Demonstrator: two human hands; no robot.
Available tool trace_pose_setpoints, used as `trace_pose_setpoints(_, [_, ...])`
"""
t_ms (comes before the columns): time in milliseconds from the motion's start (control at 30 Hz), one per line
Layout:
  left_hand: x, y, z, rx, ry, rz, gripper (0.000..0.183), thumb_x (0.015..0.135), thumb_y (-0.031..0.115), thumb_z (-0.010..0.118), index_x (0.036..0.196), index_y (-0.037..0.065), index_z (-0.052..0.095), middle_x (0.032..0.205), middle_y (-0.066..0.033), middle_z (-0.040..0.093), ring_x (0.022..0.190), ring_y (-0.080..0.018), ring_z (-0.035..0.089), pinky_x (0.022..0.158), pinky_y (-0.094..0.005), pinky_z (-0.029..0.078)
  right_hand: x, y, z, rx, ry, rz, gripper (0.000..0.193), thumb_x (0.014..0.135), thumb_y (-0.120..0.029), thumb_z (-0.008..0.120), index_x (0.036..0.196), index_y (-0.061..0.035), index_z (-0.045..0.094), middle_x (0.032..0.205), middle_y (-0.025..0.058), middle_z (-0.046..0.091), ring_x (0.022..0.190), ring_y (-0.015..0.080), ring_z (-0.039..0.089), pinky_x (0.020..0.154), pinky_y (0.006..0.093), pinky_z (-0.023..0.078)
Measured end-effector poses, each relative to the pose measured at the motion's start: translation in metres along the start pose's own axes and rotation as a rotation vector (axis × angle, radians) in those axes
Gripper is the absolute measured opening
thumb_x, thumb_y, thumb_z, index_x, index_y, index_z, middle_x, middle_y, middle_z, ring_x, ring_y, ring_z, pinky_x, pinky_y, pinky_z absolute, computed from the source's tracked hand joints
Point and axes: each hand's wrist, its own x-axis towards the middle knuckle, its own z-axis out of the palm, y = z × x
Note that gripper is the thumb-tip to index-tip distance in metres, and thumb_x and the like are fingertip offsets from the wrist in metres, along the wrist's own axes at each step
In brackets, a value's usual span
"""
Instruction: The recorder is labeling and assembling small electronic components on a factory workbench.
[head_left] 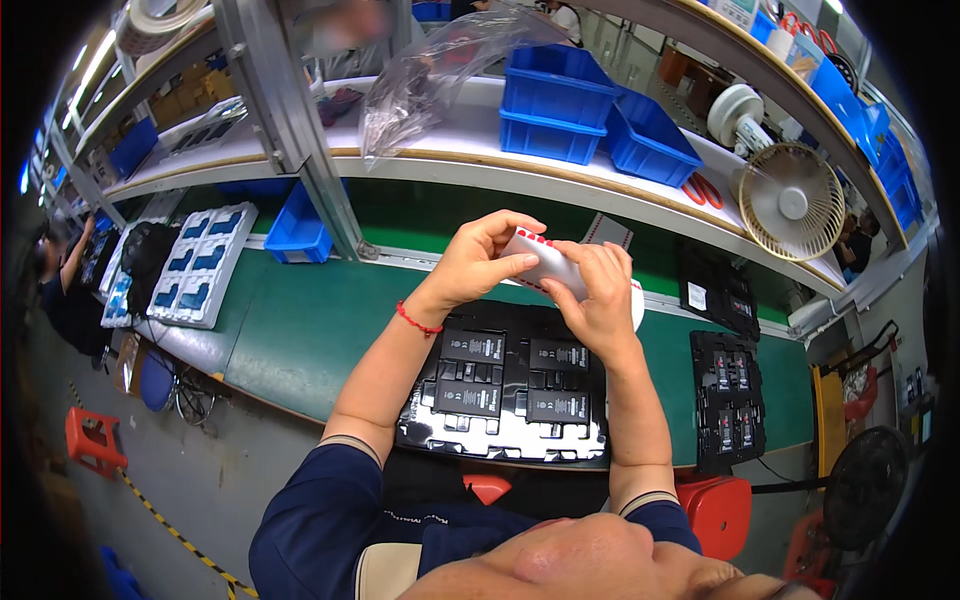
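Note:
Above the bench, my left hand [474,258] and my right hand [602,292] both grip a white label sheet [553,266] with red marks along its edges. The fingers of each hand are closed on it, thumbs toward me. Below them a black plastic tray [505,437] lies on the green bench, holding several flat black batteries [472,398] with pale print. Just beyond my right hand is another pale strip [608,231] with red-marked edges. A white rounded thing [637,305], partly hidden, shows beside my right wrist.
On the right of the green bench [290,345] are a filled black tray [727,400] and another dark tray [722,293]. White foam trays [203,262] with blue parts lie left. Blue bins [558,105], a clear plastic bag [420,85] and a fan [791,202] occupy the shelf. Red stools [716,512] stand below.

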Motion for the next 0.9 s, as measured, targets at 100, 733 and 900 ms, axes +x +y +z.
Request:
trace_pose_setpoints(100, [-0.004,-0.004,-0.005,-0.023,0.032,0.026,0.03,0.088,0.001,0.07,0.117,0.0,0.061,0.105,-0.0072,0.067,0.095,-0.0127,0.066,0.082,-0.0281,0.057,0.001,-0.005,0.007,-0.056,-0.015,-0.006,0.04,0.076,-0.02,0.078,0.112,-0.0083,0.065,0.102,0.0099,0.067,0.098,0.0292,0.062,0.097,0.0466,0.038])
trace_pose_setpoints(733, [0.003,-0.007,-0.001,0.055,0.095,-0.01,0.031,0.089,-0.001,0.069,0.117,0.0,0.058,0.102,-0.0072,0.067,0.095,-0.0119,0.064,0.084,-0.0244,0.051,-0.01,0.008,0.003,0.196,0.01,0.103,0.032,0.079,-0.015,0.075,0.107,-0.0038,0.067,0.098,0.0106,0.062,0.095,0.0292,0.057,0.086,0.0409,0.044])
trace_pose_setpoints(900, [0.003,-0.006,0.0,0.055,0.059,-0.019,0.03,0.089,0.001,0.07,0.116,0.0,0.057,0.101,-0.007,0.067,0.094,-0.0108,0.064,0.083,-0.0227,0.051,-0.012,0.003,-0.001,0.172,0.006,0.111,0.03,0.079,-0.016,0.075,0.106,-0.0039,0.068,0.096,0.0093,0.063,0.092,0.0278,0.058,0.085,0.0399,0.044])
